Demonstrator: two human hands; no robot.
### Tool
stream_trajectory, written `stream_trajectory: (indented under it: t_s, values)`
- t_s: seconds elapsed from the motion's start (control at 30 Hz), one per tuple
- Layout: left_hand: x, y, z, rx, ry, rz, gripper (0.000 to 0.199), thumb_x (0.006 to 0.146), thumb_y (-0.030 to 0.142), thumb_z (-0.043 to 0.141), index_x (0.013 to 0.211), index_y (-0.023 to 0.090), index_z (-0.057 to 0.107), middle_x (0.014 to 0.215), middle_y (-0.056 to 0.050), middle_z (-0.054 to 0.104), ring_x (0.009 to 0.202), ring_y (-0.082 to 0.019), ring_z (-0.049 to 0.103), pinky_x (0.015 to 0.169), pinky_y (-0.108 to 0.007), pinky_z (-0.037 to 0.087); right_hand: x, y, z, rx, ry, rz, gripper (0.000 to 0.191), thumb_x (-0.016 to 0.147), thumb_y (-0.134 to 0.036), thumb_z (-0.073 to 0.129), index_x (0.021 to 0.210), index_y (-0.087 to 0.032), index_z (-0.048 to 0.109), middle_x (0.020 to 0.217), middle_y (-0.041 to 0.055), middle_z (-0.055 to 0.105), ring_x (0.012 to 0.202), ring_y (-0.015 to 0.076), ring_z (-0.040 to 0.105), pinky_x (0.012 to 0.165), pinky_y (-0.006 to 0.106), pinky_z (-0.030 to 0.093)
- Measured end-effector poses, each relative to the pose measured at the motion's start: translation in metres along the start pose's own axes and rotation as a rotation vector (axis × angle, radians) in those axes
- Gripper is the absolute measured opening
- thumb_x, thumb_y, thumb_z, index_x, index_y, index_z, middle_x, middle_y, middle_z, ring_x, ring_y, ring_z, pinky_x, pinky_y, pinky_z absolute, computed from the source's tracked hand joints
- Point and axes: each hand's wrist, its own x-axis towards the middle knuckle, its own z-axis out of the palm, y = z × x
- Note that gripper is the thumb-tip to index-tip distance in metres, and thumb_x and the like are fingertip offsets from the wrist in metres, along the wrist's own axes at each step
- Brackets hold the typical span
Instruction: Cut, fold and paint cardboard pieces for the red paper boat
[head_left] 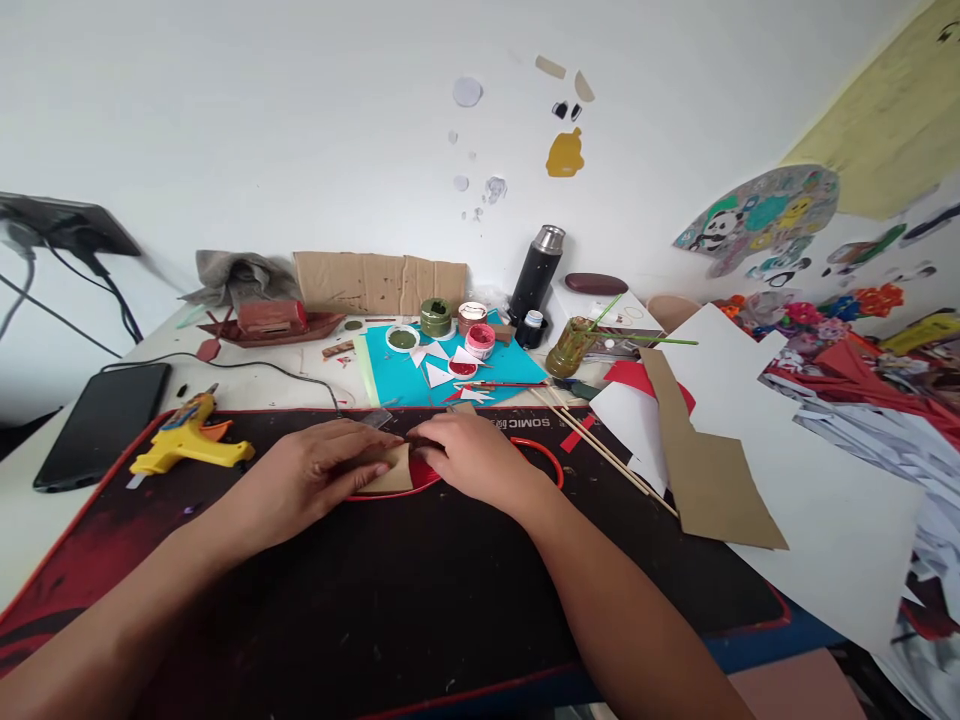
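From a view looking down at a desk, a person's two bare hands are working close together over a black mat (pixel 450 600). The left hand (pixel 322 465) is pinching a small tan card (pixel 400 468), its thumb lying on top and its fingers bent over the far side – probably to steady the piece. The right hand (pixel 476 455) is reaching in from the other side, fingers curled beside the card's far edge; whether they are gripping anything is hidden, so I can't tell. The card is lying at the mat's far middle, over a red curved edge that I can't identify.

Beyond, one blue sheet (pixel 390 375) is sitting under the paints, likely catching drips. It is carrying three paint jars (pixel 436 320) and two paint-filled lids (pixel 403 338). One glass jar (pixel 566 352) is holding two green sticks (pixel 667 341). On the left, one yellow glue gun (pixel 191 440) and one black phone (pixel 105 425) are resting – apparently kept off the working spot. One larger piece of cardboard (pixel 720 485) is lying on the right.
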Motion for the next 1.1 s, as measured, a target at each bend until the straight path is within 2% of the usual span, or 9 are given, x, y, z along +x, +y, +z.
stream_trajectory:
  t_s: [0.13,0.23,0.37,0.6,0.73,0.83,0.97,1.1]
  values:
    - [0.000,-0.001,0.001,0.037,-0.016,0.030,0.041,0.114,0.055,0.055,0.130,0.029,0.082,0.129,-0.006,0.086,0.115,-0.027,0.082,0.100,-0.038,0.066,-0.001,0.007,-0.001,0.043,-0.005,0.020,0.013,0.108,-0.023,0.075,0.115,-0.021,0.085,0.114,0.0084,0.084,0.114,0.0290,0.070,0.086,0.036,0.049]
    - [0.000,0.000,0.002,0.054,-0.022,0.053,0.041,0.115,0.053,0.052,0.130,0.028,0.081,0.128,-0.006,0.086,0.114,-0.026,0.082,0.100,-0.037,0.066,-0.001,0.006,0.000,0.004,-0.003,0.021,0.015,0.108,-0.018,0.072,0.106,-0.022,0.086,0.105,0.0073,0.083,0.105,0.0265,0.070,0.079,0.035,0.046]
    - [-0.001,-0.002,0.005,0.080,-0.003,0.072,0.040,0.115,0.051,0.054,0.133,0.027,0.080,0.129,-0.006,0.086,0.117,-0.026,0.081,0.102,-0.036,0.066,0.001,0.002,0.002,-0.072,0.017,0.023,0.017,0.109,-0.016,0.071,0.103,-0.021,0.086,0.102,0.0079,0.084,0.097,0.0254,0.070,0.075,0.035,0.042]
    - [-0.005,-0.002,0.005,0.113,0.137,0.019,0.040,0.113,0.049,0.058,0.145,0.027,0.071,0.140,-0.009,0.081,0.124,-0.029,0.078,0.108,-0.043,0.064,0.004,0.002,0.004,-0.067,0.085,0.029,0.017,0.109,-0.015,0.069,0.107,-0.020,0.086,0.106,0.0087,0.085,0.099,0.0257,0.075,0.084,0.035,0.048]
    - [-0.005,0.002,-0.007,0.101,0.257,-0.012,0.029,0.112,0.046,0.062,0.133,0.029,0.074,0.132,-0.007,0.082,0.117,-0.028,0.079,0.102,-0.040,0.064,0.004,0.004,0.005,0.000,0.119,0.052,0.019,0.108,-0.015,0.069,0.108,-0.023,0.086,0.108,0.0072,0.086,0.101,0.0253,0.077,0.084,0.035,0.050]
    - [-0.005,0.002,-0.016,0.097,0.267,0.035,0.021,0.112,0.040,0.063,0.123,0.030,0.077,0.126,-0.005,0.084,0.114,-0.026,0.079,0.101,-0.038,0.063,0.004,0.006,0.005,0.060,0.143,0.061,0.019,0.108,-0.016,0.069,0.108,-0.023,0.087,0.111,0.0067,0.087,0.102,0.0252,0.078,0.086,0.035,0.052]
    - [-0.008,0.000,-0.022,0.122,0.307,0.015,0.020,0.111,0.037,0.063,0.124,0.030,0.077,0.124,-0.004,0.084,0.114,-0.026,0.079,0.100,-0.038,0.062,0.005,0.007,0.002,0.144,0.200,0.090,0.018,0.107,-0.016,0.069,0.106,-0.023,0.086,0.112,0.0063,0.087,0.102,0.0246,0.079,0.089,0.035,0.054]
    - [-0.010,-0.003,-0.025,0.190,0.386,-0.030,0.023,0.111,0.037,0.061,0.125,0.028,0.076,0.122,-0.006,0.084,0.111,-0.027,0.080,0.096,-0.039,0.063,0.006,0.010,-0.002,0.301,0.303,0.128,0.016,0.107,-0.021,0.069,0.103,-0.024,0.084,0.101,0.0043,0.087,0.093,0.0220,0.079,0.083,0.032,0.055]
